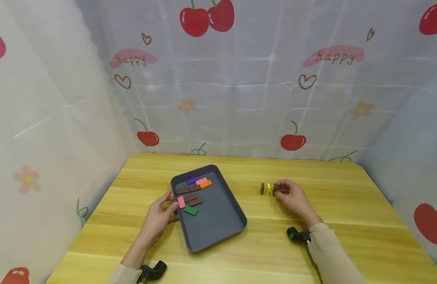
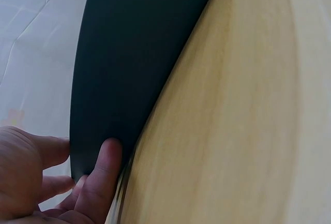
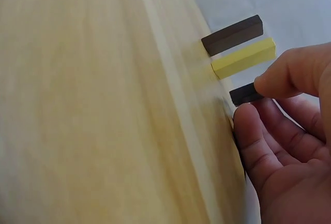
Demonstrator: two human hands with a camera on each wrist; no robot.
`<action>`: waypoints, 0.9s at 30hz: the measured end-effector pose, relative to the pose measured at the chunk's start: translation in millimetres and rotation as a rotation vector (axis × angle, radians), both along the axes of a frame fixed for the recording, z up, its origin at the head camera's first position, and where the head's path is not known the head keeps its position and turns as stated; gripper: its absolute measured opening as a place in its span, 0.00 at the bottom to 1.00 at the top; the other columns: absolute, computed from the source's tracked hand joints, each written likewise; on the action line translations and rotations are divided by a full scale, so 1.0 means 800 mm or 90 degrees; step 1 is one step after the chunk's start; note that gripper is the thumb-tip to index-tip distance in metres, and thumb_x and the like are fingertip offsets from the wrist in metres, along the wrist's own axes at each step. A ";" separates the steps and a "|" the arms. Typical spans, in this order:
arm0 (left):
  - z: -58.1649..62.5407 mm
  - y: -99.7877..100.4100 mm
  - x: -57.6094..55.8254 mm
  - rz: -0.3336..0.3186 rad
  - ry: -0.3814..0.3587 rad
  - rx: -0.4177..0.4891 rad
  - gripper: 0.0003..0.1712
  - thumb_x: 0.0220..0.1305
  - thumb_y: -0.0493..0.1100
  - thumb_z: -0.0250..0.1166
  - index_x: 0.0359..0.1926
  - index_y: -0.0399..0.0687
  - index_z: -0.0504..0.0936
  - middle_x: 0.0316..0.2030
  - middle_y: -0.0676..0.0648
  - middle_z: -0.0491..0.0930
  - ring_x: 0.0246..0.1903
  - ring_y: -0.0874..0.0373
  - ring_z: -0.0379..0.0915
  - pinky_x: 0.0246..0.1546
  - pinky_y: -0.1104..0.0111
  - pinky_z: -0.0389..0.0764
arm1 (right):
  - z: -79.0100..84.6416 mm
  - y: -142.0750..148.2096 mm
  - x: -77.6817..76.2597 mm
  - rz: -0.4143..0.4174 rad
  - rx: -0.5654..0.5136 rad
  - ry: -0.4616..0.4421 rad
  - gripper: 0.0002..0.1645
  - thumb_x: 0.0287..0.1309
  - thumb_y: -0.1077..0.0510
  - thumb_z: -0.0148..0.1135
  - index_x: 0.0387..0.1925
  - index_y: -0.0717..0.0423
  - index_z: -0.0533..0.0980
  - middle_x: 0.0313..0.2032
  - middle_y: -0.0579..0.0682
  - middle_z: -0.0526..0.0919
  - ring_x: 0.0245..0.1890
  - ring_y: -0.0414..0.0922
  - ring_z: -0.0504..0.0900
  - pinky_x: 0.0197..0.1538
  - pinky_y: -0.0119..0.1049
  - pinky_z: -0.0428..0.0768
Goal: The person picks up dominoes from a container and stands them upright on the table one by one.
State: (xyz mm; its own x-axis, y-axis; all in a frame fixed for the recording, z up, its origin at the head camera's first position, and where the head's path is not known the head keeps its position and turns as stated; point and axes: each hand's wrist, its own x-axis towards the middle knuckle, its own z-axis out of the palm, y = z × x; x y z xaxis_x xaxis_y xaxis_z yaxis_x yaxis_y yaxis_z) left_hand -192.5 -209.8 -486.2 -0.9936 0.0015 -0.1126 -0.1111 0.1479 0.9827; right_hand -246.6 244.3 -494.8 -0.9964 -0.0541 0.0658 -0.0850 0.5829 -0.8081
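My right hand pinches a dark brown domino between thumb and fingers, low over the table's right half. Left of it, a yellow domino and another brown domino stand upright in a row, spaced apart. At the left side of a dark grey tray, my left hand grips the wall, with fingers around its outer side. In the left wrist view those fingers touch the tray's outer wall. Inside the tray lie several dominoes, including a green one, an orange one and a purple one.
A wooden table carries everything. A white curtain with cherry prints hangs behind it and along both sides. Black wrist devices are worn at the left sleeve and the right sleeve.
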 end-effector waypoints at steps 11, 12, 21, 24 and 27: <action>0.002 -0.002 -0.002 -0.011 0.010 0.002 0.37 0.77 0.38 0.59 0.81 0.45 0.57 0.64 0.35 0.65 0.52 0.44 0.82 0.45 0.62 0.91 | -0.007 -0.003 -0.003 -0.005 0.010 0.009 0.16 0.66 0.65 0.62 0.55 0.62 0.78 0.50 0.60 0.85 0.51 0.53 0.83 0.54 0.44 0.83; 0.002 -0.002 -0.002 -0.011 0.010 0.001 0.37 0.77 0.38 0.59 0.81 0.45 0.57 0.64 0.35 0.65 0.52 0.44 0.82 0.44 0.62 0.91 | -0.008 -0.003 -0.003 -0.006 0.011 0.009 0.16 0.66 0.65 0.62 0.55 0.62 0.78 0.50 0.60 0.85 0.51 0.53 0.83 0.54 0.44 0.83; 0.002 -0.002 0.000 -0.008 0.009 -0.006 0.36 0.77 0.38 0.59 0.81 0.45 0.57 0.64 0.35 0.65 0.53 0.44 0.82 0.45 0.61 0.91 | -0.010 -0.004 -0.003 -0.013 0.005 0.006 0.15 0.67 0.64 0.63 0.54 0.61 0.78 0.49 0.59 0.85 0.49 0.51 0.83 0.53 0.42 0.83; 0.001 -0.002 0.001 -0.007 0.009 -0.004 0.36 0.77 0.38 0.59 0.80 0.45 0.57 0.64 0.35 0.65 0.53 0.43 0.82 0.45 0.62 0.91 | -0.010 -0.005 -0.003 -0.014 0.005 0.006 0.15 0.67 0.64 0.63 0.54 0.61 0.79 0.49 0.59 0.85 0.49 0.52 0.83 0.53 0.42 0.83; 0.000 -0.002 0.001 -0.006 0.009 -0.001 0.36 0.77 0.38 0.59 0.80 0.45 0.58 0.64 0.35 0.65 0.53 0.43 0.82 0.44 0.62 0.91 | -0.010 -0.005 -0.003 -0.016 0.009 0.006 0.16 0.66 0.64 0.63 0.54 0.61 0.79 0.50 0.59 0.85 0.50 0.52 0.83 0.54 0.44 0.83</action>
State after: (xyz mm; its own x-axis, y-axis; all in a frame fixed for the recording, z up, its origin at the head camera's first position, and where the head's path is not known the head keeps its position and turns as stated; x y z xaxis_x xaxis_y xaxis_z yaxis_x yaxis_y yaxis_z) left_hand -191.5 -211.5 -486.4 -0.9951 0.0113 -0.0982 -0.0954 0.1511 0.9839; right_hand -248.8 240.4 -503.0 -0.9968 -0.0303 0.0739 -0.0773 0.5963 -0.7990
